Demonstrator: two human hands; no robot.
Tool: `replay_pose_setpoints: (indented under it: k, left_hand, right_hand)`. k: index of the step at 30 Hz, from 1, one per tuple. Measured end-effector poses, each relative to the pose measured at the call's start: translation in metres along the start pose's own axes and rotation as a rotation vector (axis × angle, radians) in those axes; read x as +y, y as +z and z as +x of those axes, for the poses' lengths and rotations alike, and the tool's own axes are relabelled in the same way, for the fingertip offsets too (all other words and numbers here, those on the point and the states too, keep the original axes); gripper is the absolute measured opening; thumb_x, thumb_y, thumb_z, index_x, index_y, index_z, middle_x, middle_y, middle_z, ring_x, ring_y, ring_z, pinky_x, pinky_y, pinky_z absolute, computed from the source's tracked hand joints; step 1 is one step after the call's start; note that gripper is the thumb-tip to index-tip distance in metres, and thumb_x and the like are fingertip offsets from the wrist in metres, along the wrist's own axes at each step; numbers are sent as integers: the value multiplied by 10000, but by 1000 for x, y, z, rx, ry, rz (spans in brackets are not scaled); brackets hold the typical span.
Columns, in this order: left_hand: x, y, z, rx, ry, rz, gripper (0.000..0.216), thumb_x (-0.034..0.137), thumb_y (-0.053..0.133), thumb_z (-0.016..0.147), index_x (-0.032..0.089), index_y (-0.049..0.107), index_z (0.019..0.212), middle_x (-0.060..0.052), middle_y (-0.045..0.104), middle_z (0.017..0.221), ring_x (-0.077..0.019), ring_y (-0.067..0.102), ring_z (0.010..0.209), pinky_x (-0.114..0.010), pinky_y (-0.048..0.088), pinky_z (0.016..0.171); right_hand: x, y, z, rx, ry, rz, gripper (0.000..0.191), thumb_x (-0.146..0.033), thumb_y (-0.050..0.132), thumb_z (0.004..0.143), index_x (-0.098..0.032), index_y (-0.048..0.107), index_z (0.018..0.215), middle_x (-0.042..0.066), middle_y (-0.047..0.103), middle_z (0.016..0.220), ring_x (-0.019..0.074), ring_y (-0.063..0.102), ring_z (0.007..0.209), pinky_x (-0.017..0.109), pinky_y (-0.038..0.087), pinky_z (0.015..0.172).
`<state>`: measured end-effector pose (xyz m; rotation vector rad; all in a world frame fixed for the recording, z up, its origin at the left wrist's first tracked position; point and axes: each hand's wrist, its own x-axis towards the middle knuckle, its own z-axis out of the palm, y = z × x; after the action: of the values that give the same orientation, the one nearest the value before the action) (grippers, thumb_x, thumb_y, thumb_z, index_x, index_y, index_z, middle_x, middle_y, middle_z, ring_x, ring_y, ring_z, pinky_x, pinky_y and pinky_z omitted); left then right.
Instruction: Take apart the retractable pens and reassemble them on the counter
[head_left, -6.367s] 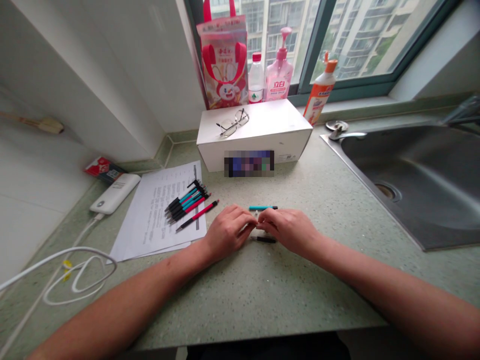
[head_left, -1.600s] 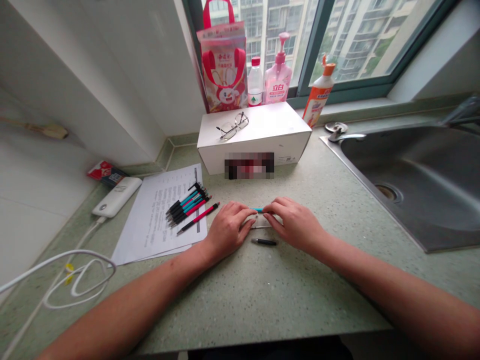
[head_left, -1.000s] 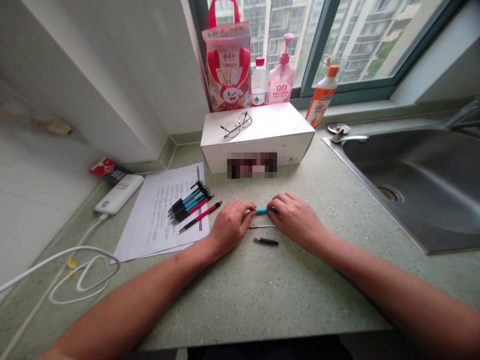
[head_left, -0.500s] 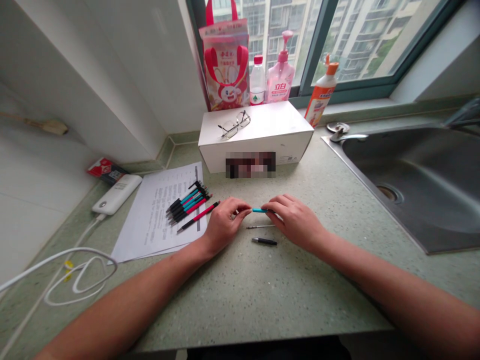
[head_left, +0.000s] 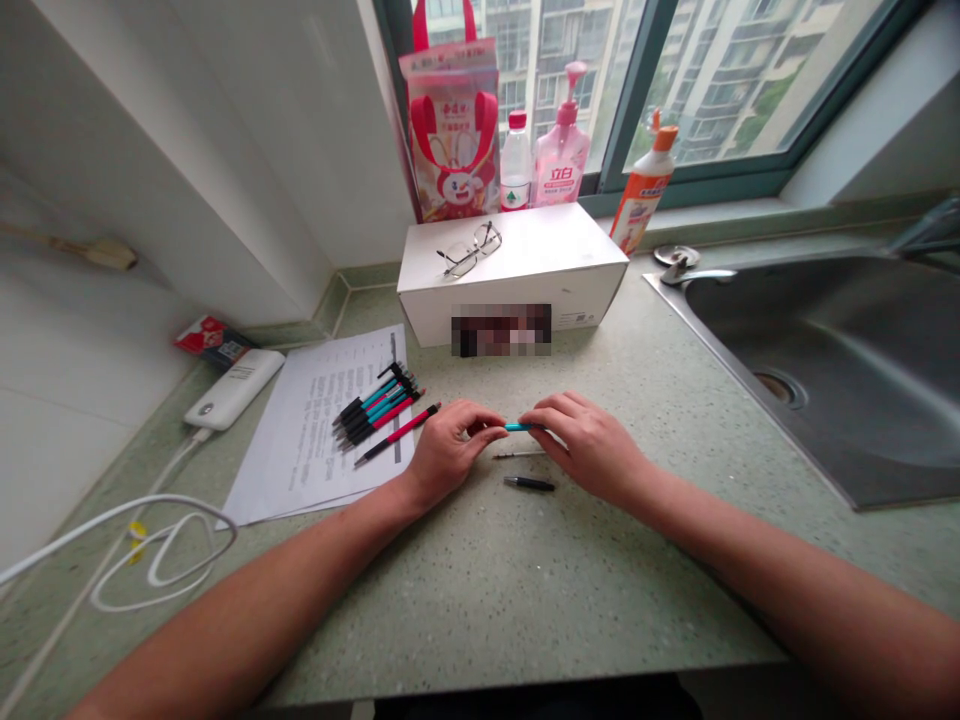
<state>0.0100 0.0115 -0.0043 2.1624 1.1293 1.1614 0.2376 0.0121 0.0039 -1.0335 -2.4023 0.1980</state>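
Observation:
Between my two hands is a blue pen barrel (head_left: 516, 427), held level just above the counter. My left hand (head_left: 456, 440) pinches its left end with thumb and fingertips. At the other end, the fingers of my right hand (head_left: 589, 440) close on it and hide that part. Beneath the barrel lies a thin pen refill (head_left: 517, 455), partly covered by my right hand. Closer to me is a black pen grip section (head_left: 529, 483) with a silvery tip. A red and black pen (head_left: 397, 435) lies beside my left hand, near a bundle of several pens (head_left: 375, 408).
Printed sheets (head_left: 300, 430) lie under the pens. A white power bank (head_left: 234, 388) with a looped cable (head_left: 161, 575) is at the left. Behind my hands stands a white box (head_left: 517, 265) carrying glasses (head_left: 471, 250). The steel sink (head_left: 840, 370) is on the right.
Both hands still hold the blue barrel. It has dropped very slightly toward me, and my right fingers have shifted a little left along it. The loose parts lie as before.

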Motion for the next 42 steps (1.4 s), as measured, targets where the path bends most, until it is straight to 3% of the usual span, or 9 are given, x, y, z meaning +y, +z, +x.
replay_pose_setpoints:
  k: [8,12,16,23,28,36,39,42]
  left_hand:
    - [-2,-1,-2,5,-15,-114,296,457,731,865,165,701,828,-28,699,742,-133,625,669,-278,525,652]
    - [-3,1,-3,3,-47,-195,333,420,773,839,156,672,1016,-29,708,791,-130,653,689,-276,550,685]
    - [-1,1,-2,-31,-45,-189,335,358,763,861,162,644,1105,-45,715,855,-137,664,732,-288,558,723]
    - [6,0,-2,-158,161,74,94,260,653,940,170,683,932,-63,696,862,-179,632,818,-333,523,761]
    - [8,0,-8,-277,274,213,123,272,613,953,176,681,916,-76,685,872,-199,605,815,-352,494,752]
    - [5,4,-6,-316,130,331,75,229,644,926,171,668,885,-69,667,892,-223,594,860,-376,486,778]
    - [4,4,-7,-282,120,328,83,190,596,950,163,638,884,-70,664,888,-219,596,854,-370,495,779]
    - [1,3,-9,-163,95,250,86,171,549,973,161,612,915,-59,663,858,-193,608,797,-339,509,745]
  right_hand:
    - [-4,1,0,8,-57,44,238,-246,455,1026,-177,669,1105,99,706,984,211,631,909,364,518,802]
    - [-7,2,-1,1,-36,76,270,-214,452,1014,-180,623,1220,104,700,1052,208,651,943,358,528,822]
    - [-6,3,-1,81,42,160,255,-195,457,993,-189,604,1200,91,686,1059,176,664,858,321,537,761]
    - [-1,1,-1,261,272,414,150,-272,538,951,-191,590,1066,76,715,980,173,679,808,339,556,766]
    - [1,-1,-1,273,250,323,177,-283,530,969,-193,619,1091,68,696,943,186,656,826,353,531,782]
    - [3,0,0,198,190,241,218,-253,512,984,-195,666,1127,77,679,967,206,641,884,362,520,792]
    - [6,-1,1,216,186,192,227,-250,504,990,-182,670,1128,93,684,984,222,638,903,381,518,802]
    - [12,-3,1,232,209,117,245,-251,476,1003,-184,670,1137,107,699,1004,248,626,940,415,509,830]
